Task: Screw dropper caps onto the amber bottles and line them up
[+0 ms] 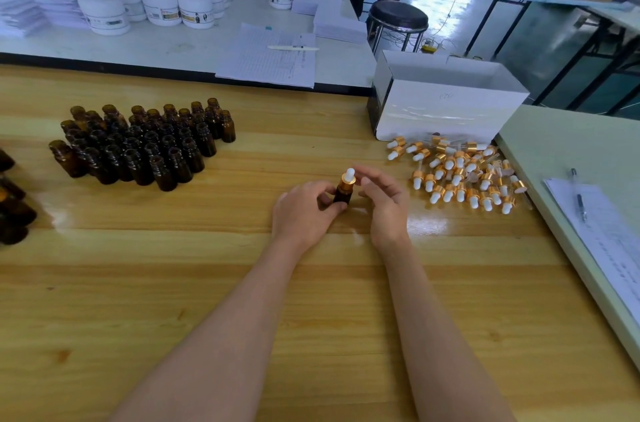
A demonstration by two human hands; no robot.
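Head view. Inspector: Locate the workpiece.

Operator: One amber bottle (341, 196) stands upright near the middle of the counter (207, 283). A dropper cap (348, 178) with a gold collar and a white bulb sits on its neck. Whether the thread is fully home cannot be told.

Inspector: State of the hands?

Operator: The left hand (300, 212) grips the bottle body, its fingers (323, 187) and thumb curled round the dark glass low down. The right hand (385, 202) is just beside the cap, its fingers (372, 176) loosely spread and holding nothing. Contact between fingertip and bulb cannot be confirmed.

Inspector: Handling properties?

Operator: Judged small, light and rigid. The glass looks smooth, so it is likely to slip and may break if knocked over. The bulb appears to be soft rubber and would give under pressure. The gold collar is the stiff part.

Inspector: Recommended hold?

Operator: Brace the body low, as the left hand does now. Turn by the collar, never by the bulb. Use light torque, since a thin glass pipette probably hangs inside.

Inspector: Remaining stock?

Operator: The uncapped bottles (145, 144) are packed tightly toward the far left of the counter. The loose caps (460, 176) are heaped near the right edge, below a white box (446, 106). Most of the job appears to be outstanding.
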